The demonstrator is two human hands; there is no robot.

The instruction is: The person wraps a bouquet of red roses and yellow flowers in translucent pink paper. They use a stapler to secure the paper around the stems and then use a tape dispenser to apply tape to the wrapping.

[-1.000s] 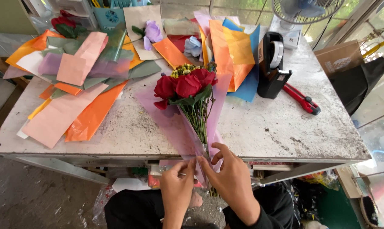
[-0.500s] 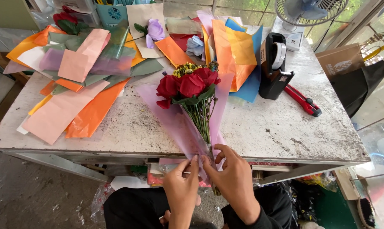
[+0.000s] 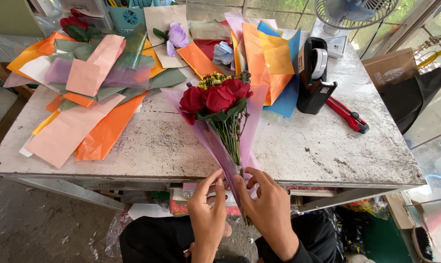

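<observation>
Two hands — left hand (image 3: pixel 208 214) and right hand (image 3: pixel 269 212) — pinch the pink wrap (image 3: pixel 249 131) around one bouquet (image 3: pixel 218 104) with three red roses, at the counter (image 3: pixel 303 151) edge.

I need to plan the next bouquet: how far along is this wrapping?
Done: the red roses lie bunched inside the pink wrap. In hand: the left hand and right hand pinch the wrap around the stems. Left: no tape or tie shows at the base.
</observation>
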